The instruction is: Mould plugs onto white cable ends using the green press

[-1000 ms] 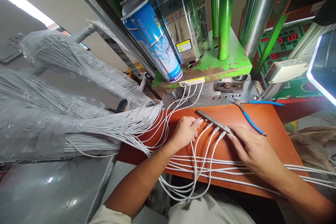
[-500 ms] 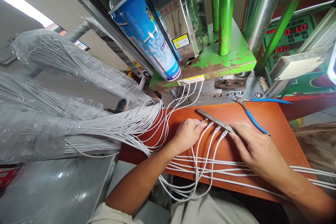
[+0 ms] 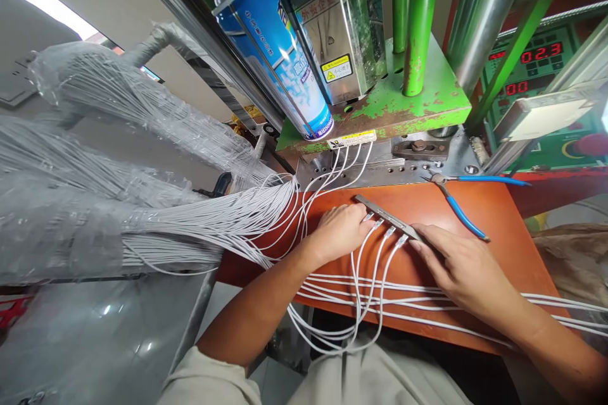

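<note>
A narrow metal bar (image 3: 387, 216) lies slanted above the orange tabletop, with several clear-ended cable connectors (image 3: 390, 231) along its near edge. White cables (image 3: 379, 259) loop down from them towards my lap. My right hand (image 3: 460, 266) grips the bar's right end between thumb and fingers. At the other end, my left hand (image 3: 342, 229) is closed on the leftmost connector, its fingertips against the bar. My own fingers partly hide that connector.
Blue-handled cutting pliers (image 3: 458, 199) lie open on the orange tabletop (image 3: 503, 247). Behind stands a green press (image 3: 380, 117) with cables entering below its plate. A blue spray can (image 3: 285, 57) leans there. Plastic-wrapped cable bundles (image 3: 142, 120) fill the left; a control panel (image 3: 536, 69) glows right.
My left fingers have shifted slightly and curl closer at the bar's left end. My right hand keeps its grip. The panel's red upper reading went from 01.0 to 02.3. The view moved slightly.
</note>
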`<state>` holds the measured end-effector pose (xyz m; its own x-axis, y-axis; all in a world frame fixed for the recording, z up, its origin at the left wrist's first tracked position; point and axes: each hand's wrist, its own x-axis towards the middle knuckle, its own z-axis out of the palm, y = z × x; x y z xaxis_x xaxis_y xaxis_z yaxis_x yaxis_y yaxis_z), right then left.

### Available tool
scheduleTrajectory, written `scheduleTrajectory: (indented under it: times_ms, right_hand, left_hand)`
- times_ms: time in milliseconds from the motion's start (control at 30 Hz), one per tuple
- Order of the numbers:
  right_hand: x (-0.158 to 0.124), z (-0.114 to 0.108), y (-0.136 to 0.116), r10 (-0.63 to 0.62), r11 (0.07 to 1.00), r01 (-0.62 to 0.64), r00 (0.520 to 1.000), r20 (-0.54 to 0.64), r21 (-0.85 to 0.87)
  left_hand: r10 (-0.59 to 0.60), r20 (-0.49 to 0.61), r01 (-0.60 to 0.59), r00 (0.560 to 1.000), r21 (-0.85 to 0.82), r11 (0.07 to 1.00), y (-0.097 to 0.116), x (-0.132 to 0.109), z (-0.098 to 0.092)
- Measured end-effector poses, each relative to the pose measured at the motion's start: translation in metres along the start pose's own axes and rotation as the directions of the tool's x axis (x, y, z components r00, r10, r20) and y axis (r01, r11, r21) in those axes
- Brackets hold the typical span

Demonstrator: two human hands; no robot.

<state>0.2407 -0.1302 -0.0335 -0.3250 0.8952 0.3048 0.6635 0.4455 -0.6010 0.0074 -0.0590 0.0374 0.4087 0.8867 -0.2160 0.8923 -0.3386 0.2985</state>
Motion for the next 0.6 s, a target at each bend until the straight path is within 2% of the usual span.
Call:
scheduleTrajectory:
  times_ms: [100,167,233,333,400,500,600]
  right_hand:
    - [-0.002,0.003,-0.001,0.006,1.000,-0.006,1.000,0.004,-0.009]
    - [-0.003,0.004,0.000,0.004,1.000,-0.004,1.000,0.013,-0.008]
    - [-0.004,0.004,0.000,0.006,1.000,-0.006,1.000,0.015,-0.007]
    - [-0.004,0.004,-0.001,-0.012,1.000,0.012,1.000,0.002,-0.017]
    - [-0.003,0.003,-0.002,-0.029,1.000,0.029,1.000,0.006,-0.008]
    - [0.000,0.001,-0.004,-0.028,1.000,0.028,1.000,0.009,-0.009]
    - [0.002,0.001,-0.001,-0.007,0.997,0.006,1.000,-0.010,-0.075]
  left_hand:
    - [0.045,-0.145,-0.034,0.988,0.077,0.996,0.017,-0.023,-0.008]
    - [0.135,-0.196,-0.120,0.971,0.087,0.989,0.031,-0.039,0.002]
    - [0.181,-0.201,-0.163,0.963,0.104,0.981,0.041,-0.049,0.020]
    - [0.148,-0.205,-0.125,0.968,0.120,0.985,0.048,-0.049,0.047]
    - [0.143,-0.197,-0.125,0.970,0.101,0.987,0.048,-0.045,0.057]
    - [0.164,-0.196,-0.154,0.967,0.066,0.986,0.047,-0.041,0.059]
    - [0.187,-0.173,-0.187,0.967,0.016,0.982,0.038,-0.035,0.047]
